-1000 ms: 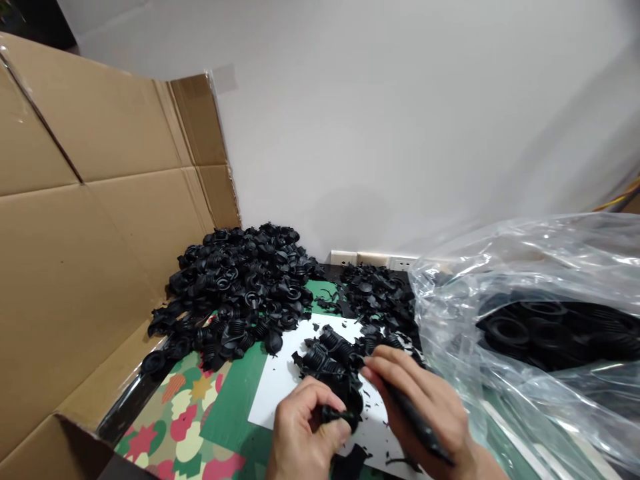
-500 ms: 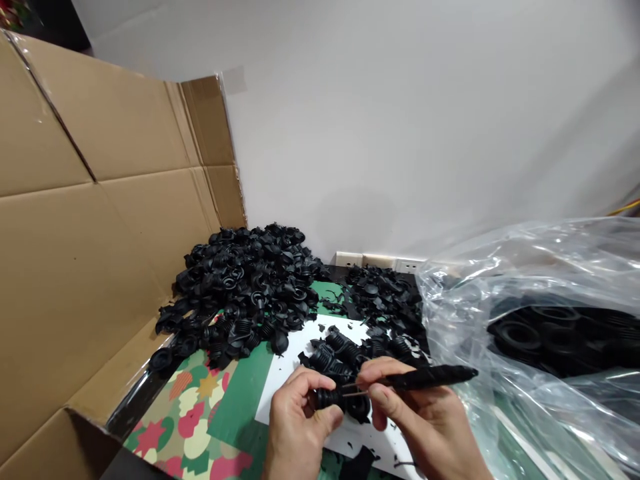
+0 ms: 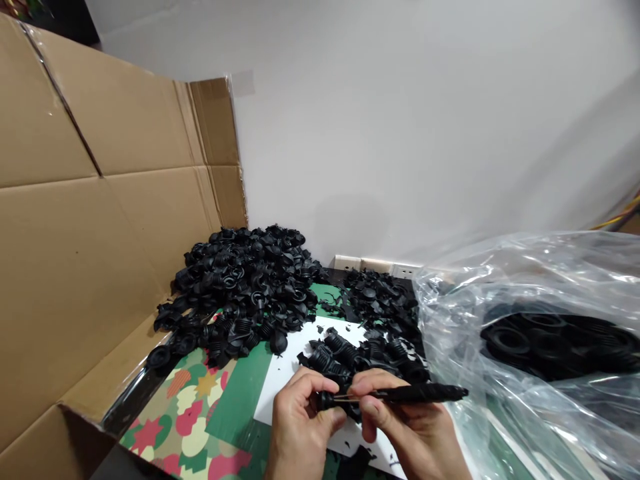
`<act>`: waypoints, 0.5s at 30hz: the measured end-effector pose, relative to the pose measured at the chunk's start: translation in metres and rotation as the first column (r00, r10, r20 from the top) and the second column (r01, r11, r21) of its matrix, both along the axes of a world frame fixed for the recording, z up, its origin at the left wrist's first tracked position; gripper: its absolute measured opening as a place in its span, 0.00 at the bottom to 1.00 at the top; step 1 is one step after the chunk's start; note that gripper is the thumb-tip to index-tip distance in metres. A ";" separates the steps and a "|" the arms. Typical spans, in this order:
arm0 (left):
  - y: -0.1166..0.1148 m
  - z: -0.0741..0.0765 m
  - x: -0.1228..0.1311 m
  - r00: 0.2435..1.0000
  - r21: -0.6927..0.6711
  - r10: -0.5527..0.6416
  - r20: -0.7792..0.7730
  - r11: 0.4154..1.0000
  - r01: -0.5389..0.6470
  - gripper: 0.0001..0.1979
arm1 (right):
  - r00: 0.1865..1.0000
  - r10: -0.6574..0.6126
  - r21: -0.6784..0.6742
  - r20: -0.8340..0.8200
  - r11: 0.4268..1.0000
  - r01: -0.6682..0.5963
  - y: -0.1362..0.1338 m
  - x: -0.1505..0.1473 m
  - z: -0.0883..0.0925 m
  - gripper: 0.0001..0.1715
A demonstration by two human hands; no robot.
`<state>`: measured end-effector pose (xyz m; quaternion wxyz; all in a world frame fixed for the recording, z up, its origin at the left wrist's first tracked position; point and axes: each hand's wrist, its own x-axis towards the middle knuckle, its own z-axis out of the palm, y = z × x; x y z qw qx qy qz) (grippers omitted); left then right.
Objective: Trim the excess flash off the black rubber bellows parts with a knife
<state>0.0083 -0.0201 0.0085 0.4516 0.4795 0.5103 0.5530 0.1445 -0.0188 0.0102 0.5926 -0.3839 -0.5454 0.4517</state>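
Note:
Between the thumb and forefinger of my left hand is a small ribbed black rubber part. My right hand grips a black-handled tool with thin metal tips, which point left and reach the rubber part. Whether the tips are inside it, I cannot tell. Just beyond my fingers, several ribbed black parts lie on a white sheet. A scrap of black material sits below my hands, near the bottom edge.
A large heap of black rubber parts stands at the back left beside a cardboard box. Black scraps are piled behind the sheet. On the right, a clear plastic bag holds black ringed parts. Wall sockets show behind.
My right hand and the tool have shifted slightly left, bringing the metal tips closer to the rubber part. The camera view has moved a little.

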 end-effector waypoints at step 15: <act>-0.005 0.001 -0.004 0.996 0.043 0.001 -0.094 0.999 0.003 0.10 | 0.927 -0.253 0.283 0.277 0.943 0.173 0.015 0.022 0.012 0.06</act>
